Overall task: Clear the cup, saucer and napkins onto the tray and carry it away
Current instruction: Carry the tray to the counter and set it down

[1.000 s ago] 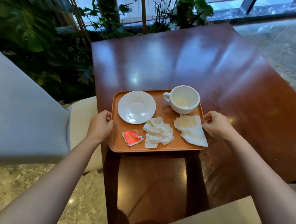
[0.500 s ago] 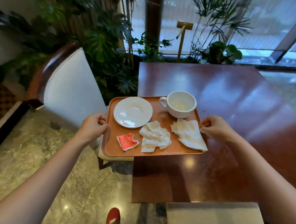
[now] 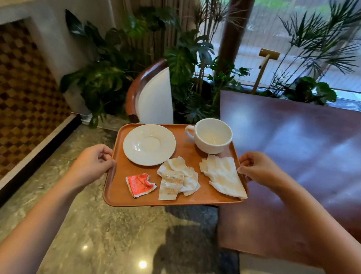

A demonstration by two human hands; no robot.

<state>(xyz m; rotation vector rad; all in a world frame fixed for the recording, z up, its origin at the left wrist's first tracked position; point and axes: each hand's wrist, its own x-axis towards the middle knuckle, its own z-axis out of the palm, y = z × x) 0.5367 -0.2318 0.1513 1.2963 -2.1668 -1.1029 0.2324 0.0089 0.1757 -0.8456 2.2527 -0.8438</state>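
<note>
With the loading plainly done, we're into the carry — the orange tray (image 3: 116,188) is up off the table (image 3: 301,166) and held out over the marble floor (image 3: 104,238), only its right edge overlapping the tabletop's corner. The left hand (image 3: 92,162) is clamped on the tray's left rim, thumb on top, fingers curled under; the right hand (image 3: 258,170) grips the right rim the same way, its thumb just touching the nearer napkin. Everything rides between the two hands.

Count it up: one white cup (image 3: 210,136), empty, at the far corner just beyond the right hand; one saucer (image 3: 149,144) on the far side nearer the left hand, cup and saucer apart, not stacked. Two used napkins — a flat one (image 3: 221,175) hard against the right hand, its corner draped over the tray's near right edge, and a crumpled one (image 3: 185,175) in the middle. One pale torn sachet (image 3: 171,185) lies on that crumpled napkin, and one torn red sachet (image 3: 140,184) sits toward the left hand's side.

What's next, by my reckoning: keep the tray level while walking clear of the table and the white chair (image 3: 154,96) ahead. That loose cup could slide, and the overhanging napkin could slip off.
</note>
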